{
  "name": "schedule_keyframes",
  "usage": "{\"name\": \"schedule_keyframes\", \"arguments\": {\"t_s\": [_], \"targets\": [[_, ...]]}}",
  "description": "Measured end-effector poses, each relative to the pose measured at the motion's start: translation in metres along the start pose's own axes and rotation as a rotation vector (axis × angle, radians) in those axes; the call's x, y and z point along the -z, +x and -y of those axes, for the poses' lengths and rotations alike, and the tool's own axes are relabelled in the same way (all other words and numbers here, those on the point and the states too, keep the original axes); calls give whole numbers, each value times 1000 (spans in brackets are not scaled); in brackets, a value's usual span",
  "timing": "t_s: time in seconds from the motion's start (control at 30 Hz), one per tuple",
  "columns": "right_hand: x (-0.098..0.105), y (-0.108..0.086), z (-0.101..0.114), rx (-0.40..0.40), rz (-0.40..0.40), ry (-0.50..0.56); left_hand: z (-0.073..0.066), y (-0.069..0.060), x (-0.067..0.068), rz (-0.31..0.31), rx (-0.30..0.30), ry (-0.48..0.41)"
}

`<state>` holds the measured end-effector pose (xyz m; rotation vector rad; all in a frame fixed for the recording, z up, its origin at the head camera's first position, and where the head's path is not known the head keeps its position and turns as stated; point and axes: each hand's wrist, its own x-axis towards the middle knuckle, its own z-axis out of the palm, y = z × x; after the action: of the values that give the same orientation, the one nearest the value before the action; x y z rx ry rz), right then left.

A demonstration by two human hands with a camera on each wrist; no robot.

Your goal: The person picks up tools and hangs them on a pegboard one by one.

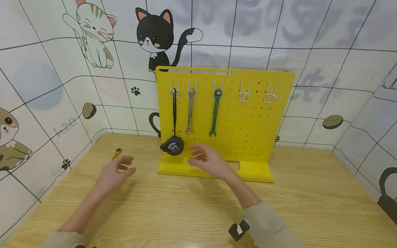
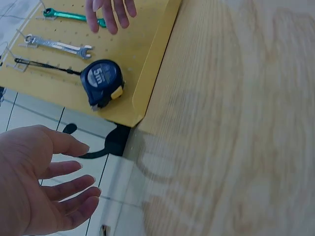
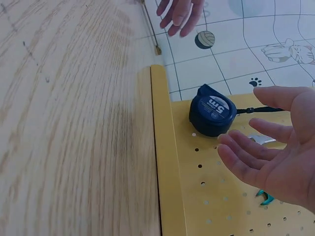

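My left hand (image 1: pixel 114 175) hovers over the left side of the table with its fingers loosely bent and nothing in them. Just past it lies a brass-coloured wrench (image 1: pixel 117 152), partly hidden behind that hand. My right hand (image 1: pixel 212 163) is held before the lower part of a yellow pegboard (image 1: pixel 248 130), fingers apart, holding nothing. A black tape measure (image 1: pixel 174 146) marked 5m hangs by its strap at the board's left, close to the right fingertips. Beside it hang a silver combination wrench (image 1: pixel 190 114) and a green wrench (image 1: pixel 215 115).
Two white wire hooks, a middle-right hook (image 1: pixel 244 92) and a far-right hook (image 1: pixel 271 94), carry no tool. The board's base (image 1: pixel 256 172) stands on a wooden table (image 1: pixel 314 203). A wall covering (image 1: pixel 255 30) printed with cats and grid lines surrounds the table's back and sides.
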<state>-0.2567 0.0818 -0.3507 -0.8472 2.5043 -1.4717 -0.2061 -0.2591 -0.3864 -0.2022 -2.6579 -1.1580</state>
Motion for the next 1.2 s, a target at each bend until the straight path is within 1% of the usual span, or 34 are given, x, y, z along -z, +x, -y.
{"name": "schedule_keyframes", "arguments": {"t_s": [0.17,0.33,0.5,0.73,0.83,0.93,1.03,1.1,1.2], "targets": [[-6,5,2,17,13,2,11,-6,14,0,31,42],[-14,12,1,42,33,-12,21,-9,24,-1,56,81],[-22,18,4,35,41,-20,33,-11,32,6,88,123],[-31,25,11,2,50,-5,47,-15,47,45,152,206],[-35,28,13,-5,52,-11,51,-16,50,56,162,226],[-39,31,14,-4,61,-23,54,-16,51,71,190,246],[-44,34,15,-3,68,-23,59,-15,51,81,225,254],[-47,36,15,-1,69,-15,63,-13,52,86,237,255],[-52,38,14,8,72,-6,66,-11,55,110,255,261]]}}
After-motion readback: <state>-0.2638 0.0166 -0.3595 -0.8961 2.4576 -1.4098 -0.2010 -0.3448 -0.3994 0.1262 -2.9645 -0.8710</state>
